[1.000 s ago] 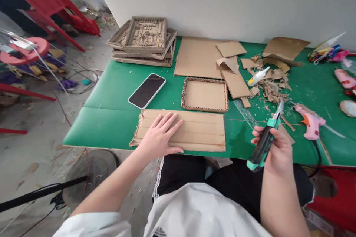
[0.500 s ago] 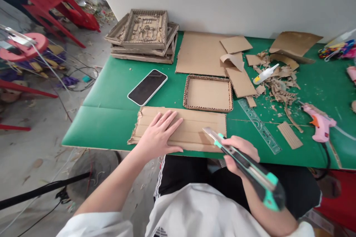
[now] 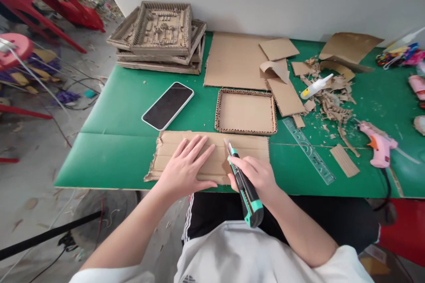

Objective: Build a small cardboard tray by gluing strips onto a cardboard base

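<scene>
A long strip of cardboard [image 3: 247, 152] with a ragged left end lies along the front edge of the green table. My left hand [image 3: 186, 163] rests flat on it with the fingers spread. In my right hand [image 3: 257, 174] is a black and teal utility knife [image 3: 244, 183], its blade pointing away from me over the middle of the strip. I cannot tell whether the blade tip touches the cardboard. Just behind the strip sits a shallow cardboard tray [image 3: 245, 110] with corrugated edges. A phone [image 3: 168, 105] lies to its left.
Cardboard frames [image 3: 166, 31] are stacked at the back left. A large cardboard sheet [image 3: 235, 62] lies behind the tray. To the right are a clear ruler [image 3: 310, 152], a glue bottle [image 3: 315, 87], cardboard scraps [image 3: 335, 106] and a pink glue gun [image 3: 378, 143] with a cord.
My right hand has brought the utility knife left and turned it more upright over the strip. My left hand stays flat on the cardboard. The view has shifted slightly.
</scene>
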